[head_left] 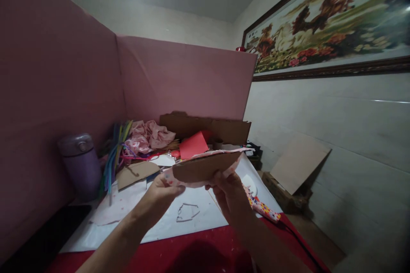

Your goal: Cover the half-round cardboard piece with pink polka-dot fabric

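Observation:
Both my hands hold up a curved brown cardboard piece point(205, 166) edged with pink-white patterned paper, raised above the table. My left hand point(162, 192) pinches its lower left edge with closed fingers. My right hand point(229, 194) grips its lower right edge from underneath, fingers curled. The cardboard's underside faces me and its top face is hidden.
A white sheet point(166, 222) covers the red table point(198, 251), with a small wire shape point(187, 212) on it. A purple flask point(80, 162) stands at left beside coloured pipe cleaners point(117, 149), pink fabric point(150, 136), red paper point(193, 145) and a cardboard box point(224, 130). Pink partitions enclose the left and back.

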Demonstrator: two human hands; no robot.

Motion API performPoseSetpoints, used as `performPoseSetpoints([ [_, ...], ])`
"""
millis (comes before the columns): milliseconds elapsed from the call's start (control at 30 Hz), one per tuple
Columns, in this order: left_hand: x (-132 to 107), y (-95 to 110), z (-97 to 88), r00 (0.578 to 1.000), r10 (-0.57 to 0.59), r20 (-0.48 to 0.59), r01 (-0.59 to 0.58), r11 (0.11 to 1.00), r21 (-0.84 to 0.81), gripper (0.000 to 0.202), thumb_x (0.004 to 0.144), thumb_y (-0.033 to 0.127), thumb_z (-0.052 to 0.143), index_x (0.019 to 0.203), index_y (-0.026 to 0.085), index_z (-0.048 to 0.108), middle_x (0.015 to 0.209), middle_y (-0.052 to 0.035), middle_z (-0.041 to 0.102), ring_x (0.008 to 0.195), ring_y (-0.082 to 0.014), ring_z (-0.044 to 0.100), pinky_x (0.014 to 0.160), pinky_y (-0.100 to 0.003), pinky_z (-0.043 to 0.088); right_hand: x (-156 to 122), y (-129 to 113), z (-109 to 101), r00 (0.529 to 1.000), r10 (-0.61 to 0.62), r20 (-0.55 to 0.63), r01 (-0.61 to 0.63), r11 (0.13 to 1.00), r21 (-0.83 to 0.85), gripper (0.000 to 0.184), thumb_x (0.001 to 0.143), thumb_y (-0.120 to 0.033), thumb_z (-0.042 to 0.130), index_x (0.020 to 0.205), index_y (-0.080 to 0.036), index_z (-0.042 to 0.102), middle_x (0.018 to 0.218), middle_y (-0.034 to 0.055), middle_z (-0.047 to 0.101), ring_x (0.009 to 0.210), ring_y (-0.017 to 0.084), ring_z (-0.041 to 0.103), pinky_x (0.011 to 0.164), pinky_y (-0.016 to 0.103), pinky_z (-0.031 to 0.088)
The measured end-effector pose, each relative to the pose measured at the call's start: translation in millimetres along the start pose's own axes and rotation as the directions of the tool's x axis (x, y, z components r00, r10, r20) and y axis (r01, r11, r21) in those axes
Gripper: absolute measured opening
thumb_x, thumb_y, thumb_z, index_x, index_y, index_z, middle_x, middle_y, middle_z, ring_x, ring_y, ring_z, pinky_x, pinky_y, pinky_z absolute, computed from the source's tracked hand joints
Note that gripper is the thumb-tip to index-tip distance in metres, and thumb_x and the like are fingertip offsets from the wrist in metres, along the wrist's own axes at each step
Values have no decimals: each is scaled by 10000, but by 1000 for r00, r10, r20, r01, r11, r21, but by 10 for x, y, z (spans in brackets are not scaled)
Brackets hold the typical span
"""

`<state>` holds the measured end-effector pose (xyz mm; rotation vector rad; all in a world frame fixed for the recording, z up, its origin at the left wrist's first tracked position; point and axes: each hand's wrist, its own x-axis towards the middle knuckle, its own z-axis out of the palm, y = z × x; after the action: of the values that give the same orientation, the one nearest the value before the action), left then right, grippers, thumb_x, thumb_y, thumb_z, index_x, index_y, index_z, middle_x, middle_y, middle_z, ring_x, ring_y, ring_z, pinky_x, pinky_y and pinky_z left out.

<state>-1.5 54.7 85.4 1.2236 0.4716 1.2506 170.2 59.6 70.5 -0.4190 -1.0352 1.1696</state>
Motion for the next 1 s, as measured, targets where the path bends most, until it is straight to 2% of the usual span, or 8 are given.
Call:
performPoseSetpoints([
  [167,14,-10,211,986,164,11,-164,986,23,559,488,279,866,1016,179,712,894,-79,742,964,-315,613,807,-375,463,-37,39,243,1000,-28,-1,28,996,89,301,649,-418,772,862,-248,643,767,-5,654,614,159,578,520,293,516],
  [267,33,21,365,980,184,-77,-184,983,-1,334,743,354,692,1047,217,698,869,-51,745,912,-262,630,761,-350,486,-104,123,301,1000,-15,-19,16,1000,26,254,691,-419,742,834,-226,657,740,9,658,604,170,588,525,303,516],
  [367,34,98,337,966,148,-211,-170,982,-87,311,736,296,703,1041,234,697,887,-33,749,902,-252,643,773,-339,502,-120,112,139,1000,-23,6,23,987,-161,309,689,-475,737,793,-192,668,818,59,674,723,211,609,573,310,515],
  [467,9,170,157,990,38,-132,-50,995,-87,252,716,234,725,963,181,728,873,-67,756,876,-254,661,786,-333,509,-56,-68,-97,993,-120,-25,112,974,-197,615,676,-719,591,999,-199,653,1010,90,648,905,248,580,728,356,501],
  [533,-10,172,52,996,-80,-38,77,995,-68,218,727,210,717,941,175,739,890,-80,754,860,-245,667,796,-335,508,-5,-237,-154,990,-137,-21,122,931,-344,574,777,-696,492,995,-194,665,968,84,646,807,206,572,693,327,474],
  [667,-34,81,2,983,-163,83,165,986,-16,271,690,206,755,961,202,741,887,-63,747,834,-208,660,761,-287,505,21,-451,32,964,28,265,129,822,-555,482,846,-612,480,914,-186,696,868,68,641,796,201,562,696,313,435],
  [800,-52,27,16,980,-161,119,159,987,33,367,679,198,767,1039,249,714,865,-36,741,825,-195,656,753,-279,500,-8,-413,234,946,165,280,-40,915,-402,384,875,-527,508,914,-179,667,742,21,607,689,155,526,599,260,398],
  [1000,-68,59,6,981,-176,80,173,984,39,266,659,202,780,923,199,746,769,-48,740,736,-185,660,702,-268,508,-16,-263,243,979,119,166,-59,942,-330,276,798,-422,655,743,-156,607,673,-15,556,612,113,458,560,231,357],
])
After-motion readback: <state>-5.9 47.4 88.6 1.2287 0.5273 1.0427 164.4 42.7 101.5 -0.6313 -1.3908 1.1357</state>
